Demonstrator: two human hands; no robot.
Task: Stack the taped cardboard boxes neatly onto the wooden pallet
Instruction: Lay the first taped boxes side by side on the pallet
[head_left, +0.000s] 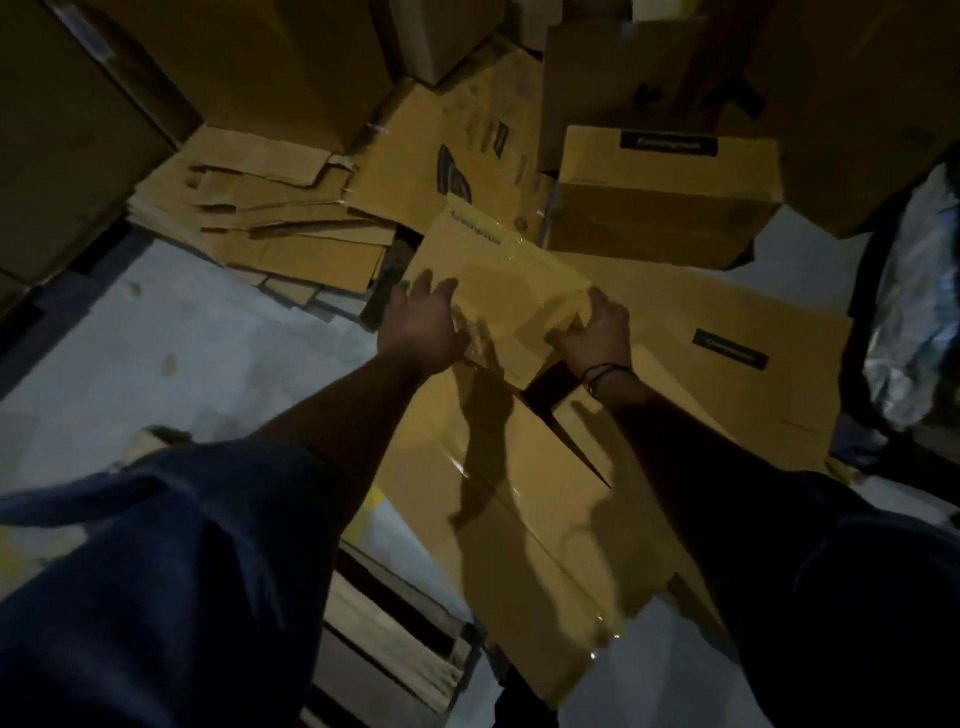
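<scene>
Both hands hold a small taped box (501, 275) out in front of the person, above the other cartons. The left hand (423, 325) lies against its left side with the fingers spread and fairly straight, a flat pressing grip. The right hand (597, 332) has its grip closed round the box's near right corner, fingers curled under the edge. A dark band (605, 374) circles the right wrist.

Directly beneath the hands lies a larger taped box (530, 519), its glossy tape catching the light; its near end reaches over the slats of the wooden pallet (387, 623) at the bottom of the view. Just right of it sits a wide carton (737, 332) bearing a black label. Beyond that, another labelled carton (665, 202) stands upright, close behind the held box. To the left of the held box a heap of flattened cardboard (291, 223) spreads across the floor, and a printed flat sheet (452, 150) leans behind it. Tall stacks of cartons (78, 130) wall in the far side and the left, so the space round the held box is crowded on three sides. Crumpled clear plastic wrap (914, 322) hangs at the right edge.

The floor (156, 338) is pale grey and smooth, with a few small stains. The room is dim, lit from above the person, whose arms throw hard shadows onto the larger box. Dark blue sleeves (156, 571) fill the lower corners.
</scene>
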